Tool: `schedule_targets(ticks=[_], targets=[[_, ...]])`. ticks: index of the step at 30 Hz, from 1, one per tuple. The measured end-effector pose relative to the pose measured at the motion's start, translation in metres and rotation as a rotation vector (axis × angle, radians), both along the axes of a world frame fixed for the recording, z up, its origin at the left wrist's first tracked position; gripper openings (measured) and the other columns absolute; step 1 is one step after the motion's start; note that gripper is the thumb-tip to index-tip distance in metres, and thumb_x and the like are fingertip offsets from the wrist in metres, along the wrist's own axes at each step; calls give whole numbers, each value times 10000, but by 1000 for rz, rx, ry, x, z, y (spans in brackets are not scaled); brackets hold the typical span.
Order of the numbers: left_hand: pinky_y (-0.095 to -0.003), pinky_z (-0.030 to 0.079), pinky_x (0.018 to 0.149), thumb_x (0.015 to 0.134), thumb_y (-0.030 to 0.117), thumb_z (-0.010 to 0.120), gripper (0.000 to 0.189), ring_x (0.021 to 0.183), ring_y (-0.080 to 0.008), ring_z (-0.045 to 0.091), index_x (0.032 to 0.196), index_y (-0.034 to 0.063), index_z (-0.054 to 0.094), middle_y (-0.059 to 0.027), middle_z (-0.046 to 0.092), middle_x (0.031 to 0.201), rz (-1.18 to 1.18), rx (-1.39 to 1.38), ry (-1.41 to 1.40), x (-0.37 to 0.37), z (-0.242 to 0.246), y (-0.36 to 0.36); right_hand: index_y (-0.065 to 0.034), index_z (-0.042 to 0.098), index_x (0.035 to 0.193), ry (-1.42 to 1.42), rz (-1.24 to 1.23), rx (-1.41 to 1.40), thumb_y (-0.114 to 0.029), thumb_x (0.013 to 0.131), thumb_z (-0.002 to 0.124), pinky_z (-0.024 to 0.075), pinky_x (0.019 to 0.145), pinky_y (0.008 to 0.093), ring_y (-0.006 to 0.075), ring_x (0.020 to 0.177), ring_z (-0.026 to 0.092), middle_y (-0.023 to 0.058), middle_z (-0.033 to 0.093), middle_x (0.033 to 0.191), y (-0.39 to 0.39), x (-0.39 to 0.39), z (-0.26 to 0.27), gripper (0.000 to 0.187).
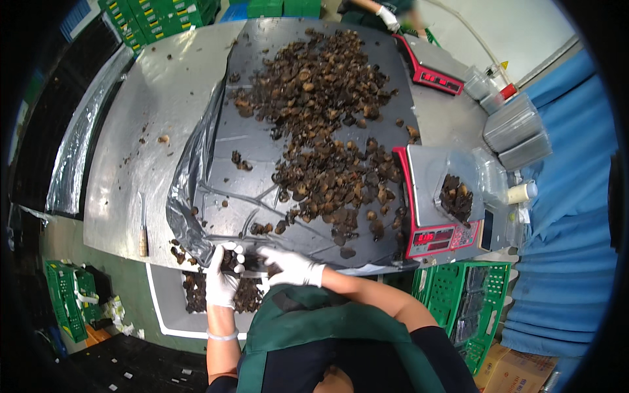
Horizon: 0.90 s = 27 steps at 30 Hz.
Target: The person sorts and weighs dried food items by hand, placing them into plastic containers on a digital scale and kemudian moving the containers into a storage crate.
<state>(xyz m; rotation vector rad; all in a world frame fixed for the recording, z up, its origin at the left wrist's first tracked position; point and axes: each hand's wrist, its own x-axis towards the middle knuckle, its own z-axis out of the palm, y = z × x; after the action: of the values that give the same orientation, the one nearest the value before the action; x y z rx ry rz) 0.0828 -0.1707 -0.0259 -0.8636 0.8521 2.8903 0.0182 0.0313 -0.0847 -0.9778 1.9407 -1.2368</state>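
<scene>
My left hand (223, 275), in a white glove, is curled around dark brown mushroom pieces (229, 260) at the table's front edge. To its right is my right hand (295, 267), also gloved and blurred at the fingertips. A brown patch shows between its thumb and fingers; whether it grips a piece is unclear. Below both hands stands a white-rimmed bin (172, 322) with more dark pieces (248, 294) in it, partly hidden by my left arm. Beyond my hands, a large heap of brown mushrooms (319, 98) spreads over black plastic sheeting (241, 142).
A wooden-handled knife (142, 228) lies on the metal table (132, 147). At right, a red-framed scale (427, 196) bears a clear tray (454, 196) of mushrooms. Another scale (432, 59) stands near a co-worker's gloved hand (388, 18). Green crates (442, 294) sit below right.
</scene>
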Motion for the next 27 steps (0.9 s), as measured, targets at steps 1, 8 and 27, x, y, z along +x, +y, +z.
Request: schedule_targets(ticks=[1, 8, 27], targets=[[-231, 432, 524, 944, 272, 500, 255, 721, -159, 584, 947, 36, 597, -84, 626, 878, -16, 5, 44, -6, 7, 3, -81, 354, 1387, -291, 121, 71, -289, 741, 734, 490, 835, 341, 230, 976, 594, 157, 543, 1193, -13, -8, 24, 778], [-272, 433, 600, 914, 344, 521, 295, 793, -157, 613, 834, 79, 624, -82, 665, 936, -12, -259, 7, 23, -2, -1, -98, 523, 1210, 366, -522, 261, -328, 760, 701, 501, 751, 352, 259, 888, 610, 127, 570, 1022, 99, -52, 69, 535], [-202, 439, 598, 913, 154, 532, 196, 755, -76, 577, 1057, 51, 616, -23, 647, 917, -562, -726, 68, -19, -46, 53, -143, 628, 1094, 365, -600, 106, -6, 697, 598, 470, 646, 268, 148, 628, 520, 57, 550, 851, 154, -38, -6, 421]])
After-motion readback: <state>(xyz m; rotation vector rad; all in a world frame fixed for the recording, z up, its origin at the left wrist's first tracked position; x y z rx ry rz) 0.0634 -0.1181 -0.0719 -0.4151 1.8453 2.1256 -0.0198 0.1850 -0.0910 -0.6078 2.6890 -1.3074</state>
